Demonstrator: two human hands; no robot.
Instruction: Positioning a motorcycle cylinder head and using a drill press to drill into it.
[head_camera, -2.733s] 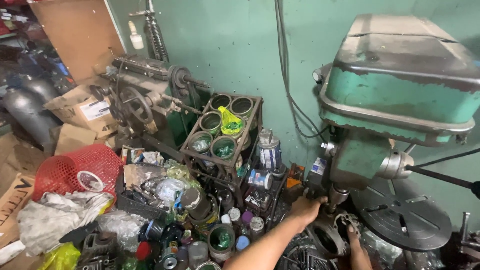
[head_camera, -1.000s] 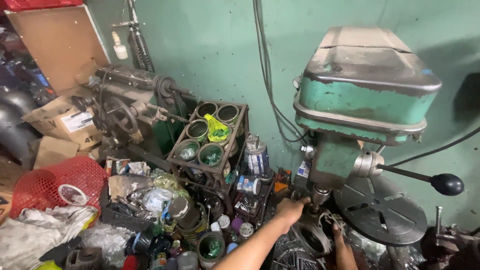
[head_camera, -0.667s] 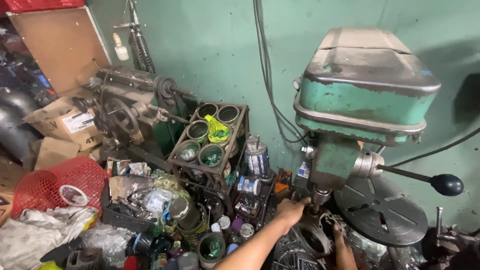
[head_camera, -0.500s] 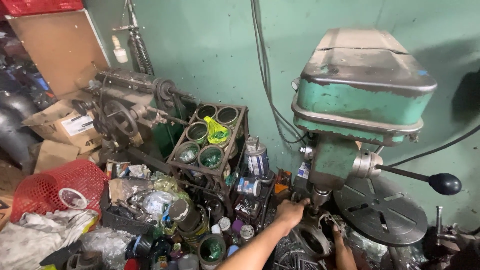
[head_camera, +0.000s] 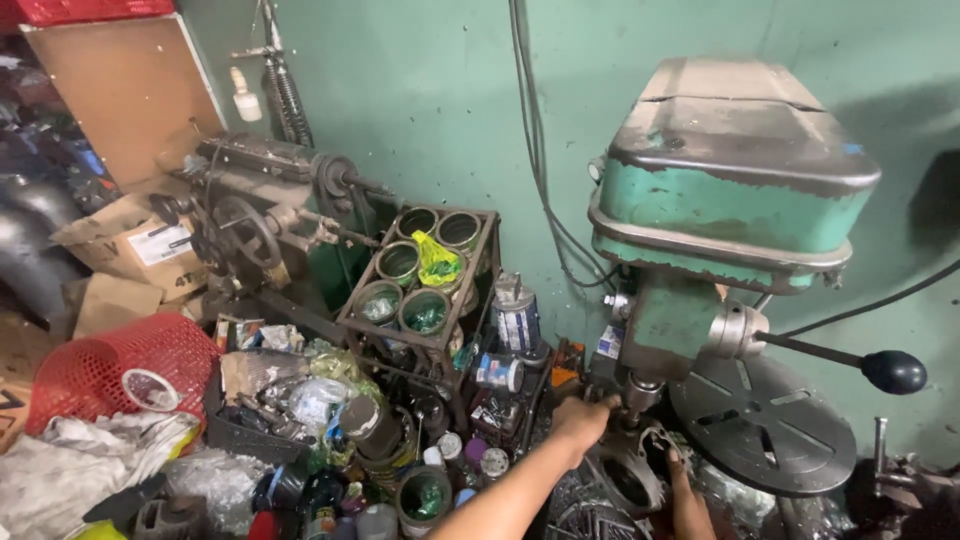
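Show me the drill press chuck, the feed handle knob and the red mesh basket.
drill press chuck (head_camera: 637, 398), head view, on its lower body.
feed handle knob (head_camera: 893, 372), head view, middle of the black ball.
red mesh basket (head_camera: 95, 362), head view, on its side wall.

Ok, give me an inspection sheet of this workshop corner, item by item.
Surface: round drill table swung to the right, bare and grimy.
Job's things: green drill press; chuck; metal ring part beneath it.
Clutter: wire rack of tins, red mesh basket, cardboard box, cans and bags piled low.
Hands: left hand at the chuck; right hand on the ring part.
Cables: black cables hang down the wall.
Surroundings: green wall, old belt-driven machine at left.
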